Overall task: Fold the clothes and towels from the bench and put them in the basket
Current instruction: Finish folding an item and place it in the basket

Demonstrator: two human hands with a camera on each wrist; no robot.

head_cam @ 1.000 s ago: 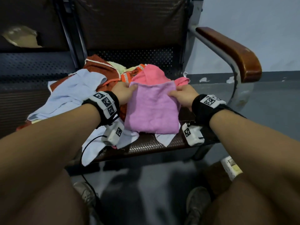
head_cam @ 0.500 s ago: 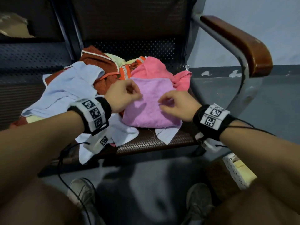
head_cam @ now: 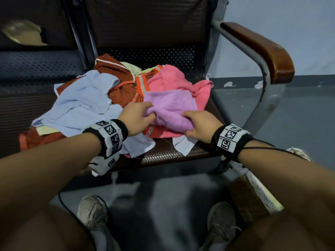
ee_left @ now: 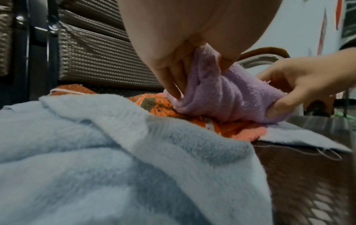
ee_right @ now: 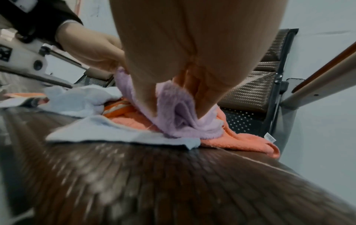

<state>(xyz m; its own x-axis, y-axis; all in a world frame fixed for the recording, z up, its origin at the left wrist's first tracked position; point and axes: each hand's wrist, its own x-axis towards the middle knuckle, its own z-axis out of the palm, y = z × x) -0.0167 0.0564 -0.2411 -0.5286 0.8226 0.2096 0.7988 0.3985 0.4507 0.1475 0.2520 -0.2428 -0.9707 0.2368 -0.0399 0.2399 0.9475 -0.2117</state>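
Two hands grip one thing: the left hand (head_cam: 136, 118) pinches the near-left end of the small lilac terry towel (head_cam: 171, 107), thumb and fingers curled round bunched cloth, and the right hand (head_cam: 200, 125) clamps its near-right end the same way. Both wrist views confirm fabric gathered inside the fingers. The towel's long axis runs left to right between the hands, roughly parallel to the front edge of the dark perforated metal bench seat (head_cam: 168, 153). Its far part lies flat and runs away from the person; the near part is rolled up in the grips. Neither hand is clearly nearer; they sit level, one at each end.

Under it lies a coral-pink terry towel (head_cam: 172, 78), reaching toward the seat's right edge. Left of that, an orange patterned cloth (head_cam: 126, 91), then a pale blue fleece garment (head_cam: 85, 105) spread over the seat's left half and hanging past the front edge. The white perforated basket (head_cam: 261, 189) stands on the floor, below the seat's front-right corner, mostly hidden by the right forearm.

Judgement: fold in progress; the next move probably carries the near edge away toward the backrest. The pile is largely unfolded.
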